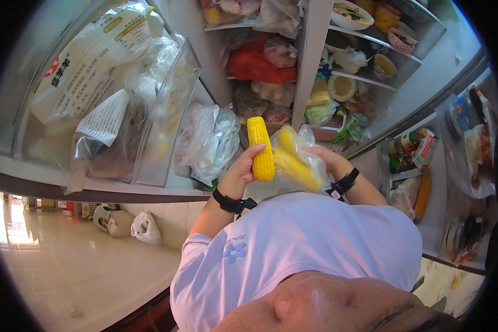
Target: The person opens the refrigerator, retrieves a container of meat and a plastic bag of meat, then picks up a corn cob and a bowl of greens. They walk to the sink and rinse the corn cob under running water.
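Note:
My left hand [250, 164] grips a bare yellow ear of corn [261, 145], its thumb across the kernels and the ear standing nearly upright. Close beside it, my right hand [321, 155] is closed on a clear plastic bag [309, 143]. Yellow ears of corn [296, 166] show through the bag's thin film. The bag's side nearly meets the bare ear; whether they touch, I cannot tell. Both hands are in front of my chest, before an open two-door refrigerator. Some of my right fingers are hidden behind the plastic.
Bagged food, including a red bag [255, 62], fills the left compartment. Bowls, such as a white bowl [352, 15], and greens [348, 128] occupy the right shelves. Loaded door bins flank me: a left door bin [166, 120] and a right door bin [429, 137]. Plastic bags [209, 141] bulge left of my hands.

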Tool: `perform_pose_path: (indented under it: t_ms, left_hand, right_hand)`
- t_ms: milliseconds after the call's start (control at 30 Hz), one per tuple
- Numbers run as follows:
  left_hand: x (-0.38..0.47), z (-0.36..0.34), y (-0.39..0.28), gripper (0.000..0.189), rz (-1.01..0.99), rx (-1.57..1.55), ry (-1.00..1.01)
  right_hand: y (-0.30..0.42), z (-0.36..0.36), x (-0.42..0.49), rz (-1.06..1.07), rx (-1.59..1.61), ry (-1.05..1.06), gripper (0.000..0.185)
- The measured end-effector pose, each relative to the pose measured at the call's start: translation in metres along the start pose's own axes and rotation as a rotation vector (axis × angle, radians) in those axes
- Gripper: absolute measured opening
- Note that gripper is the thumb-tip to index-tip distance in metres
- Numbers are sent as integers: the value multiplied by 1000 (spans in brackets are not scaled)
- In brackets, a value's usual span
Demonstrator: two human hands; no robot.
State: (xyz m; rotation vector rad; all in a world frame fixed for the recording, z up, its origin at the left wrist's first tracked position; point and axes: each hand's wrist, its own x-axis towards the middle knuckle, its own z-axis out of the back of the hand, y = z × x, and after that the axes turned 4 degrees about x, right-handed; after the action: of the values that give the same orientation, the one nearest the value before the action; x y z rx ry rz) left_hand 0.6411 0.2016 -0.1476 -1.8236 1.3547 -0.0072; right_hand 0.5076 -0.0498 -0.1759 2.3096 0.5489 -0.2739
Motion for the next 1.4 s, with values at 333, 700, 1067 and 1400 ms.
perform_pose_path:
  t_ms: [333, 700, 1067, 1400]
  left_hand:
    - [8, -68, -41, 46, -281, 89, -106]
    - [-46, -89, -84, 60, -753, 545, -186]
    - [-227, -20, 4, 55, -736, 589, -519]
    - [-257, -5, 68, 51, -1133, 206, -1069]
  right_hand:
    - [-38, 26, 52, 210, 261, 105, 44]
    - [99, -35, 205, 518, 716, 435, 42]
    - [216, -34, 342, 831, 546, 60, 45]
    - [276, -9, 424, 987, -1612, -931, 58]
